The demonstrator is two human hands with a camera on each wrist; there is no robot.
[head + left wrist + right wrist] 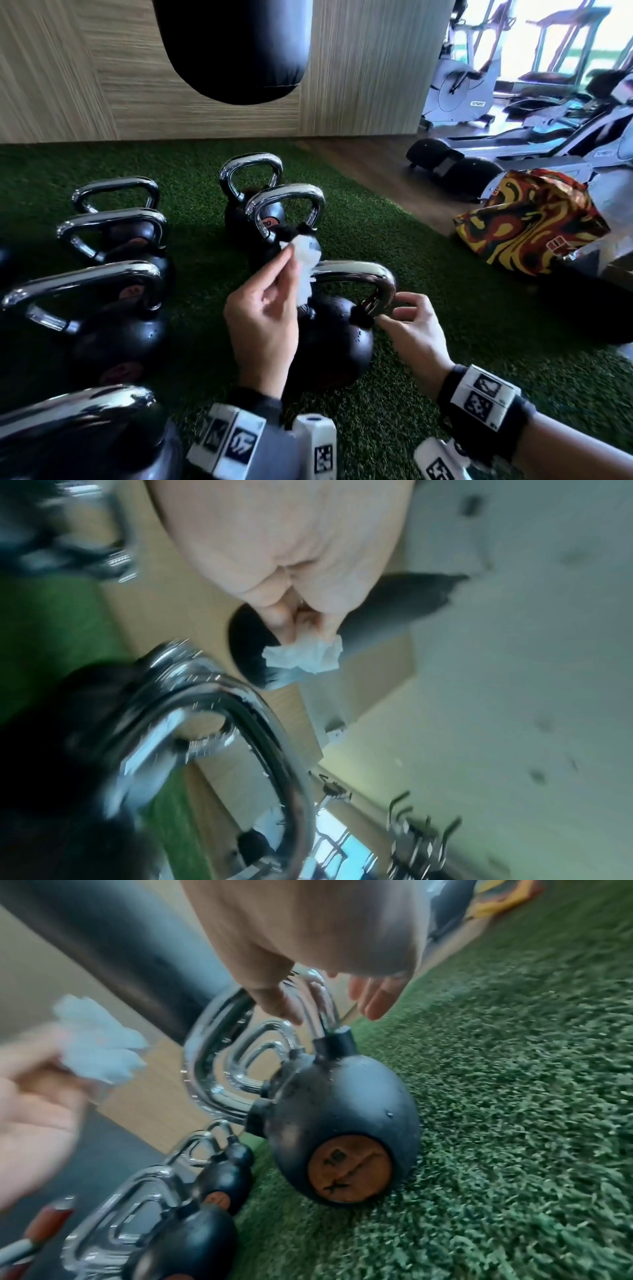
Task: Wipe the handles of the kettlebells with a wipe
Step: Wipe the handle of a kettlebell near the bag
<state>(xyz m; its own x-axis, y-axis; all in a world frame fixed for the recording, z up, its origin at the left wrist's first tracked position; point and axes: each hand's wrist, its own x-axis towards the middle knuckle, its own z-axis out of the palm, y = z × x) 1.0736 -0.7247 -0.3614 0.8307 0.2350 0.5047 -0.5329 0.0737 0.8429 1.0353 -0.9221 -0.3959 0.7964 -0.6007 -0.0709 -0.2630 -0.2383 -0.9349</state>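
Kettlebells stand in 2 rows on the green turf (428,359) in front of you, each with a round black body and a shiny chrome handle. The nearest kettlebell (330,337) sits between your hands; its handle (368,274) arches above the black ball, and in the right wrist view an orange disc (349,1168) with worn marks shows on its side. Small drops lie on its body.

Your left hand (260,318) is raised just beside the left end of this handle and pinches a crumpled white wipe (305,263) between thumb and fingertips. Whether the wipe touches the chrome, you cannot tell from these views. Your right hand (411,325) is near the right foot of the handle, fingers loosely bent and holding nothing; the fingertips come very close to the black collar there, but contact is not clear.

Behind the weights hangs a black punching bag (236,51) before a light wooden wall (68,75). To the right the turf ends at a wooden floor, where a bag with a red, yellow and black pattern (531,222) lies. Farther back, an exercise bike (462,89) and treadmills stand by bright windows.
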